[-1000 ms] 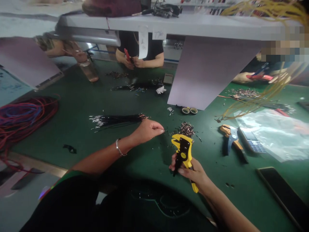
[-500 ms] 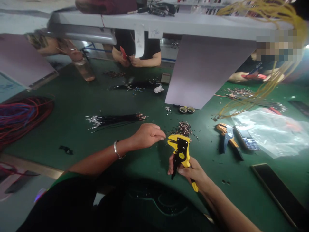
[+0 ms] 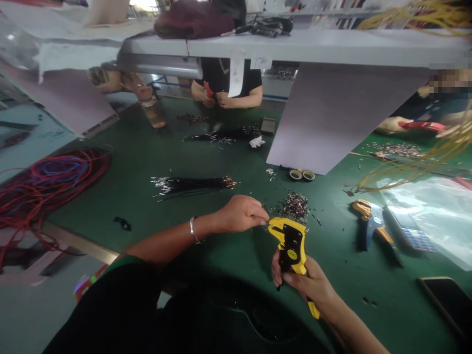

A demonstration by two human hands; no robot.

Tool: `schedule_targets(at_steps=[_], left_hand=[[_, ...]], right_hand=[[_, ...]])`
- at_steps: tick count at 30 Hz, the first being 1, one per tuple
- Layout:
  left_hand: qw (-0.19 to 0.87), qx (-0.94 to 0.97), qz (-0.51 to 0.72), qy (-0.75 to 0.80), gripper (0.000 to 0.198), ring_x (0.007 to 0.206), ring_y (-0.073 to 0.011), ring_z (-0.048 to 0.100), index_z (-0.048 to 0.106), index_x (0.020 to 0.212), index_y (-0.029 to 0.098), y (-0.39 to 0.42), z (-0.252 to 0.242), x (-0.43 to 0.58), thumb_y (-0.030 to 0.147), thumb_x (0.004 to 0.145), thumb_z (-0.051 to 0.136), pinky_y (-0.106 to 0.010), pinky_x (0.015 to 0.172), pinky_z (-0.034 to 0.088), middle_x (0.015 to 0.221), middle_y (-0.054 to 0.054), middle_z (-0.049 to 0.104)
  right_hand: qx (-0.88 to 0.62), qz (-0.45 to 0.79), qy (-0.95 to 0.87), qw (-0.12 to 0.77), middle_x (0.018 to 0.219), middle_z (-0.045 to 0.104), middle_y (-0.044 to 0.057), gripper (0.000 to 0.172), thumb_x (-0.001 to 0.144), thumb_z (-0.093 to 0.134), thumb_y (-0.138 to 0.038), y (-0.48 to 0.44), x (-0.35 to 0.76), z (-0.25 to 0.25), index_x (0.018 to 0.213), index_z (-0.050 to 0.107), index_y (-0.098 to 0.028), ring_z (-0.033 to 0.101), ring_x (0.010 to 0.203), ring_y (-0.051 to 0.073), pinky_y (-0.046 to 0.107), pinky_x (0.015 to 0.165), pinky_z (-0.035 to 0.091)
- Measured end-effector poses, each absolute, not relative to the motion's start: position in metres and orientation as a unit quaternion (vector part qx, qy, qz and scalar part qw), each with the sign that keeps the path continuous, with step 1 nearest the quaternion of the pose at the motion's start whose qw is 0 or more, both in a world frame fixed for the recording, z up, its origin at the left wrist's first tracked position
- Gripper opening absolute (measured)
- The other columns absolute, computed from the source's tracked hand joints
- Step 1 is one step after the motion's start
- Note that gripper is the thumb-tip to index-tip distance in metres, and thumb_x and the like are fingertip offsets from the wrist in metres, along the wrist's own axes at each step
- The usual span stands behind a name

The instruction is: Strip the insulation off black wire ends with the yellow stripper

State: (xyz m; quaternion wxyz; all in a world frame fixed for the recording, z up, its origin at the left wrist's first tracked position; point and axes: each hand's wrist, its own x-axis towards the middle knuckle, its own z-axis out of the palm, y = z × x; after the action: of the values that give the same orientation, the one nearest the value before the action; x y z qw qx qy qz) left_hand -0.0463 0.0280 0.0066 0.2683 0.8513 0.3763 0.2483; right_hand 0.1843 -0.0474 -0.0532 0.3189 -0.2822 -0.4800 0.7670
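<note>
My right hand (image 3: 311, 280) is wrapped round the handles of a yellow and black wire stripper (image 3: 291, 243), its jaws pointing up and to the left. At those jaws, my left hand (image 3: 245, 214) pinches with thumb and forefinger. A thin dark wire end sits at the fingertips; most of it is hidden. Behind the stripper lies a heap of small dark cut bits (image 3: 295, 205). Left of that, a bundle of black wires (image 3: 191, 184) lies flat, with silvery ends on its left and coppery ends on its right.
Red and blue wire coils (image 3: 70, 169) lie at the left. On the right are an orange and blue wire stripper (image 3: 372, 221), a keypad phone (image 3: 409, 228), a clear plastic bag (image 3: 438, 211) and a dark phone (image 3: 448, 300). A white panel (image 3: 306, 118) stands beyond two tape rolls (image 3: 302, 175). Co-workers sit opposite.
The whole view has shifted, so things appear further right and slightly lower. My left fingertips are now right at the stripper's jaws, and its black lever is squeezed nearer the yellow handle.
</note>
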Motion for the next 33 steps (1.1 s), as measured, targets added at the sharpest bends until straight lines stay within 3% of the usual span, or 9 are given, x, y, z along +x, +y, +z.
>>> schedule_targets(at_steps=[16, 33], left_hand=[[0.27, 0.857, 0.231, 0.372, 0.015, 0.068, -0.0113, 0.062, 0.074, 0.076, 0.02, 0.0273, 0.0079, -0.0458, 0.013, 0.082, 0.062, -0.022, 0.065, 0.043, 0.071, 0.0, 0.071], [0.23, 0.874, 0.23, 0.361, 0.018, 0.065, -0.011, 0.058, 0.071, 0.073, 0.019, 0.0271, 0.006, -0.046, 0.015, 0.085, 0.058, -0.022, 0.063, 0.041, 0.066, 0.0, 0.066]], right_hand=[[-0.315, 0.772, -0.447, 0.325, 0.059, 0.053, -0.001, 0.026, 0.076, 0.074, -0.035, -0.0521, 0.1823, -0.0572, 0.082, 0.059, -0.016, 0.05, 0.051, 0.014, 0.03, 0.049, 0.045], [-0.353, 0.709, -0.539, 0.287, 0.071, 0.055, 0.002, 0.03, 0.081, 0.069, -0.044, -0.0487, 0.1838, -0.0563, 0.088, 0.058, -0.017, 0.052, 0.062, 0.015, 0.03, 0.06, 0.045]])
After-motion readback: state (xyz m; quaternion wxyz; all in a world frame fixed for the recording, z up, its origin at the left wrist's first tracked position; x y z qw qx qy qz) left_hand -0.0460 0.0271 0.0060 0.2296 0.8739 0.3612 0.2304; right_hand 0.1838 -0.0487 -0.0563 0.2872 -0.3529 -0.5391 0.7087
